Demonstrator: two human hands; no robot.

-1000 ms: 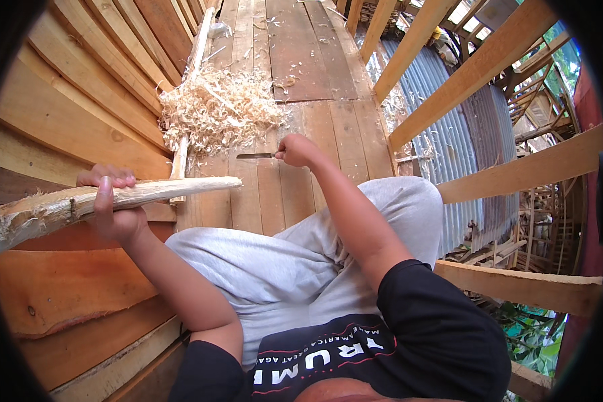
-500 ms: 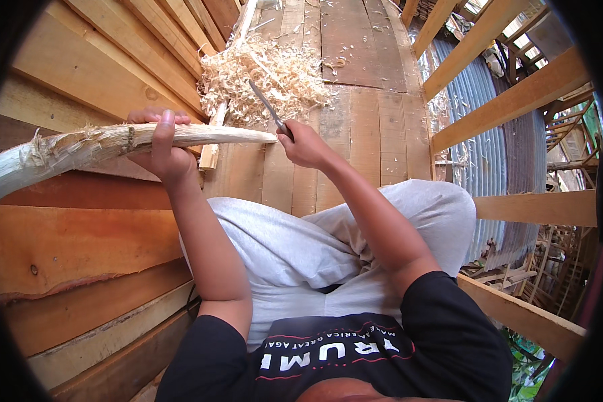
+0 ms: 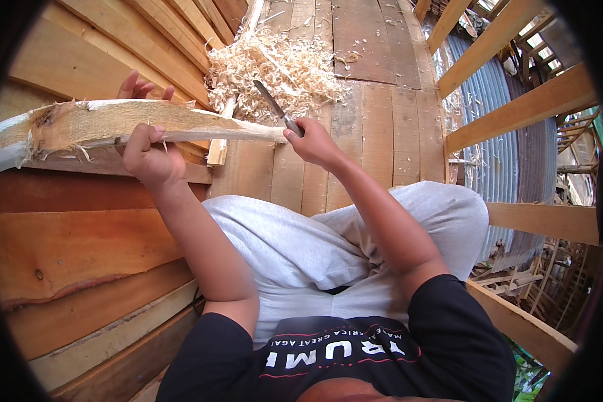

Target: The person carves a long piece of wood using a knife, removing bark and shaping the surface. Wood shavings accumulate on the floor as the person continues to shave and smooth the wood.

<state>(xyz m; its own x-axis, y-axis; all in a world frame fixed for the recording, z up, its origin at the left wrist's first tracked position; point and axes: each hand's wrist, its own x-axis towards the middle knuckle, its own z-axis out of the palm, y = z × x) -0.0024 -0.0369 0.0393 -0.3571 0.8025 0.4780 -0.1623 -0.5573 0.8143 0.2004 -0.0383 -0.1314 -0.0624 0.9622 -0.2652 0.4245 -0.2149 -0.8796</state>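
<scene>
A long, curved piece of pale wood [image 3: 197, 120], partly peeled and tapering to the right, lies across in front of me. My left hand [image 3: 155, 157] cradles it from below, with the thumb against its near side and the fingertips showing loosely beyond its far edge. The palm is hidden by the wood. My right hand [image 3: 313, 143] grips a knife [image 3: 275, 104] by its handle. The blade points away and slightly left, toward the shavings. At the wood's narrow end, my right thumb side touches or nearly touches it; which of these I cannot tell.
A heap of curled wood shavings [image 3: 275, 70] lies on the plank floor [image 3: 362, 144] ahead. Wooden boards [image 3: 80, 241] line the left side. Along the right runs a slatted wooden railing [image 3: 516, 117], with corrugated metal sheeting [image 3: 492, 161] beyond. My crossed legs [image 3: 295, 234] are close below my hands.
The wood has rolled, bringing a broader, barer face upward. My left thumb has gone from its top to its near side, and the fingers have loosened. My right hand still holds the knife.
</scene>
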